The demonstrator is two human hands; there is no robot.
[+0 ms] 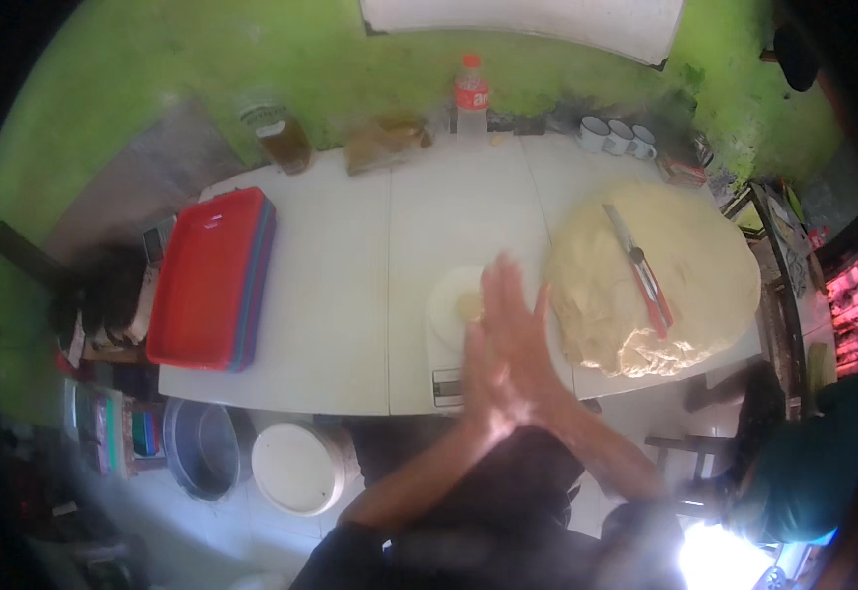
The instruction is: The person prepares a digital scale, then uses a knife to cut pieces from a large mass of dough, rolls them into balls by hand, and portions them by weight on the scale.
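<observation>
My left hand (479, 376) and my right hand (519, 339) are pressed palm to palm above the front of the table, fingers pointing away from me. Whether anything lies between the palms is hidden. Just beyond and partly behind them is a white kitchen scale (438, 352) with a round pan and a small display. A small piece of dough (467, 304) rests on the pan. To the right sits a large mound of pale dough (584, 280), bare on the tabletop. A red-handled utility knife (646, 280) with its long blade out lies across the dough.
On the white table (326, 295), stacked plastic trays (204, 287), red on top, stand left. Along the wall are a jar (281, 140), a plastic bottle (471, 96) and enamel mugs (606, 135). A lidded bucket (300, 468) and metal basin (208, 450) stand below. A person (805, 464) is at right.
</observation>
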